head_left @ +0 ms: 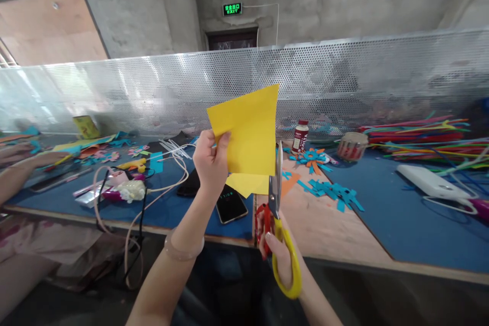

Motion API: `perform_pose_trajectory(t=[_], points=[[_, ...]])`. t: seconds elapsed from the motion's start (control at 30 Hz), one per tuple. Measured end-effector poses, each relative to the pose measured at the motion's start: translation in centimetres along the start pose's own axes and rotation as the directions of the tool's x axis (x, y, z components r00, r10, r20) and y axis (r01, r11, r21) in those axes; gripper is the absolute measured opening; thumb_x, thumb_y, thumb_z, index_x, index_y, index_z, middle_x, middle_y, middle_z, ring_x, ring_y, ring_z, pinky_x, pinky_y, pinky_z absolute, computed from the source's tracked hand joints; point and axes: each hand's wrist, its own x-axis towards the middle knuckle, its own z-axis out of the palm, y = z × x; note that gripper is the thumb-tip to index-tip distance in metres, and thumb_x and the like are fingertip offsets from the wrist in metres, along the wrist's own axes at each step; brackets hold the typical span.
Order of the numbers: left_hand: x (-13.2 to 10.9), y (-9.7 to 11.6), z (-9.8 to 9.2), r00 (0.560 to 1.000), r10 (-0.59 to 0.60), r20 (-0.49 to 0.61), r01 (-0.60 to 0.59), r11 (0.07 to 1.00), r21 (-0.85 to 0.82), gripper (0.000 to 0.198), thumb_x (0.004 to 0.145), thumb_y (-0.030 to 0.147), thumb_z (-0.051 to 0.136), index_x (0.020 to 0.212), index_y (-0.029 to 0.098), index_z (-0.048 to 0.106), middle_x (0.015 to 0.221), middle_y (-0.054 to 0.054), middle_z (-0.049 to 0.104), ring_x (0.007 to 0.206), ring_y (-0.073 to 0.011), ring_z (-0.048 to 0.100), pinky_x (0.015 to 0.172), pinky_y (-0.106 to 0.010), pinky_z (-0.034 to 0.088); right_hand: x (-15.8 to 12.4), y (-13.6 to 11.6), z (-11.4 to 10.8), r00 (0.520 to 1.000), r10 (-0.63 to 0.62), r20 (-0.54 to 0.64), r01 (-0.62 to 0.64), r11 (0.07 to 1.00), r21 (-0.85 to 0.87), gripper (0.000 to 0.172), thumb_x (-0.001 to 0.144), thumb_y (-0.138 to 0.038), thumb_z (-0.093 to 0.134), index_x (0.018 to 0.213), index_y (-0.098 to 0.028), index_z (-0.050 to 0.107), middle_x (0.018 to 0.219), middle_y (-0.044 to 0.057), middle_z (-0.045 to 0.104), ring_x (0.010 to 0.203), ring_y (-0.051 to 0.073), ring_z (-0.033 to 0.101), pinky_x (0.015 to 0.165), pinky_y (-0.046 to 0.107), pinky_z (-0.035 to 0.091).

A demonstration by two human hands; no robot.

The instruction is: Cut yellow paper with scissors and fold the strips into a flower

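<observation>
My left hand (211, 163) is closed on a folded yellow sheet of paper (248, 132), held upright above the table edge with the thumb on its left side. My right hand (280, 254) grips red-and-yellow scissors (275, 198) from below, fingers through the handles. The blades point up and touch the lower right edge of the yellow paper. A bracelet sits on my left wrist.
Two dark phones (231, 205) lie under the paper on the blue mat (412, 214). Blue paper cut-outs (332, 191), a small bottle (300, 136), a jar (351, 145), coloured strips (416, 135), a white box (433, 182) and cables (168, 183) lie around. Another person's arm (19, 163) is at left.
</observation>
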Motion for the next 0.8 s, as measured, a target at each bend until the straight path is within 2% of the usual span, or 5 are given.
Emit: perform_pose_trajectory(t=[0.2, 0.47, 0.63, 0.8], points=[[-0.18, 0.07, -0.10, 1.000, -0.004, 0.019, 0.004, 1.000, 0.009, 0.010, 0.082, 0.026, 0.057, 0.080, 0.016, 0.056, 0.069, 0.001, 0.057, 0.061, -0.0069, 0.054, 0.045, -0.014, 0.038, 0.22, -0.36, 0.45, 0.998, 0.057, 0.020, -0.060, 0.982, 0.178, 0.052, 0.071, -0.055, 0.059, 0.108, -0.021, 0.047, 0.077, 0.001, 0.051, 0.049, 0.007, 0.042, 0.037, 0.019, 0.032], [-0.16, 0.02, 0.06, 1.000, 0.015, 0.003, -0.015, 1.000, -0.009, 0.007, 0.081, 0.022, 0.058, 0.080, 0.016, 0.058, 0.069, 0.001, 0.056, 0.059, -0.0057, 0.053, 0.043, -0.013, 0.037, 0.10, -0.21, 0.25, 0.997, 0.082, 0.017, -0.083, 0.973, 0.217, 0.058, 0.070, -0.051, 0.062, 0.117, -0.022, 0.045, 0.076, 0.001, 0.053, 0.044, 0.006, 0.041, 0.036, 0.019, 0.032], [-0.33, -0.13, -0.01, 1.000, -0.001, 0.026, 0.002, 0.999, -0.038, 0.006, 0.081, 0.022, 0.059, 0.082, 0.017, 0.059, 0.069, 0.001, 0.058, 0.057, -0.0050, 0.054, 0.043, -0.012, 0.038, 0.00, 0.27, 0.18, 0.996, 0.083, 0.031, -0.088, 0.971, 0.224, 0.050, 0.074, -0.048, 0.060, 0.114, -0.021, 0.047, 0.080, 0.002, 0.052, 0.047, 0.006, 0.041, 0.037, 0.018, 0.031], [-0.67, -0.03, -0.24, 1.000, 0.019, 0.016, -0.019, 1.000, 0.013, 0.006, 0.080, 0.022, 0.060, 0.082, 0.017, 0.060, 0.068, 0.002, 0.059, 0.055, -0.0047, 0.054, 0.046, -0.012, 0.040, 0.00, 0.05, 0.38, 0.996, 0.087, 0.026, -0.090, 0.969, 0.230, 0.044, 0.076, -0.049, 0.058, 0.109, -0.021, 0.048, 0.084, 0.001, 0.050, 0.045, 0.003, 0.035, 0.035, 0.017, 0.027]])
